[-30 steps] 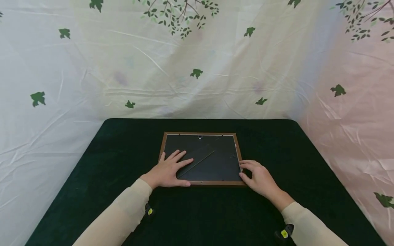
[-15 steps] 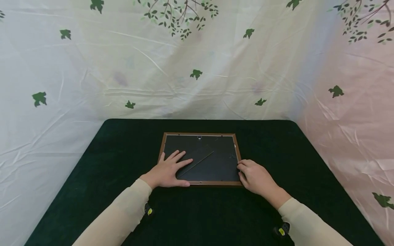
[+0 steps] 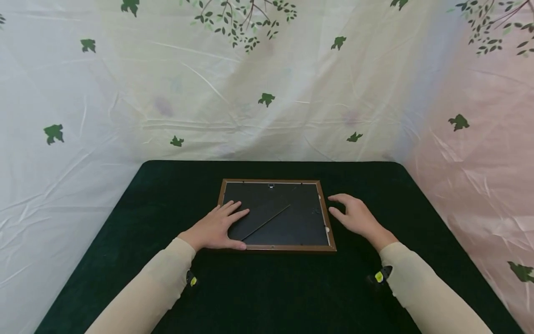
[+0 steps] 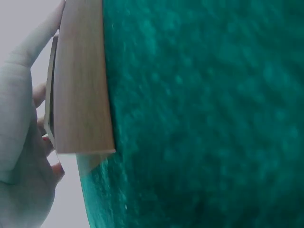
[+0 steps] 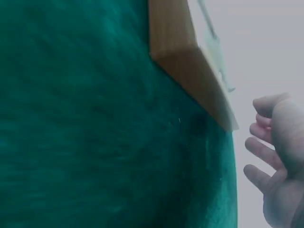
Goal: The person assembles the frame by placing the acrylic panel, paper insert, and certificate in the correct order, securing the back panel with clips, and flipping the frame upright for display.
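Note:
A picture frame (image 3: 275, 199) with a wooden rim and black backing lies face down on the dark green cloth. A thin slanted line crosses the backing, and a small hanger sits at its far edge. My left hand (image 3: 214, 227) rests with spread fingers over the near left corner; in the left wrist view its thumb (image 4: 40, 35) lies along the wooden side. To the right of the frame, my right hand (image 3: 354, 215) is apart from it, fingers relaxed and holding nothing. The right wrist view shows that hand (image 5: 282, 147) beside the frame's corner (image 5: 190, 61).
The green cloth-covered table (image 3: 175, 185) has a rounded far edge. Behind it hangs a pale curtain (image 3: 233, 93) printed with green leaves, continuing along both sides. A small dark device with a yellow-green mark (image 3: 379, 277) is on the right wrist.
My right hand has let go of the frame's right edge and moved up and away from it. My left hand has slid slightly left along the frame, which stays in place.

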Demonstrator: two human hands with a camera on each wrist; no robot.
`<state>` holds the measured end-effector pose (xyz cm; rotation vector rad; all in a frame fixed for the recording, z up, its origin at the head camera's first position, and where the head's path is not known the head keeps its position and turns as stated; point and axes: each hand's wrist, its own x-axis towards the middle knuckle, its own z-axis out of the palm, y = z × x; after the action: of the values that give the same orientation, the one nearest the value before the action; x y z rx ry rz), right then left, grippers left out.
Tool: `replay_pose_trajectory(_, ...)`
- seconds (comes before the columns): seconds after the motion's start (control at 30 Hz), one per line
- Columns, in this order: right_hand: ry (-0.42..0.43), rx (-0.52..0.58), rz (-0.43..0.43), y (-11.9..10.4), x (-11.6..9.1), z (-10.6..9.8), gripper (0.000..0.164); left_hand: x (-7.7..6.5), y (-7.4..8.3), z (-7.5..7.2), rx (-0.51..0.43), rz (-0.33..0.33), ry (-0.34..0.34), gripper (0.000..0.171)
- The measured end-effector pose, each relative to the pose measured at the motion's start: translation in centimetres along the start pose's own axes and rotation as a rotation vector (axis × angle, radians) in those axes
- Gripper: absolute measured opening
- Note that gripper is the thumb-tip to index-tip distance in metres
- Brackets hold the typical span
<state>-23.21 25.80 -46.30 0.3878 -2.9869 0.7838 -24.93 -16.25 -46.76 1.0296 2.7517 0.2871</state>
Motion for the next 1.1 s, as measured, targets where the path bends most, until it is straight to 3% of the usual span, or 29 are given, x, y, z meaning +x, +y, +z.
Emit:
replay_pose_trajectory(0.23,-0.034,-0.001,0.018,0.7,2.8,1.3,0.041,0.1,-0.3,0.4,-0.025,-0.020,0.013,0.111)
replay_pose_trajectory(0.47,-0.001,-0.023,0.018,0.3,3.0,2.1,0.042,-0.1,-0.3,0.1,-0.064,-0.060,-0.027,0.112)
replay_pose_trajectory(0.67,0.027,-0.038,0.006,0.2,3.3,2.4,0.046,0.0,-0.6,0.3,-0.053,-0.048,-0.021,0.112)
replay_pose_trajectory(1.1,-0.009,-0.075,0.003,0.6,3.6,3.0,0.044,-0.1,-0.8,0.3,-0.023,-0.054,-0.020,0.111)
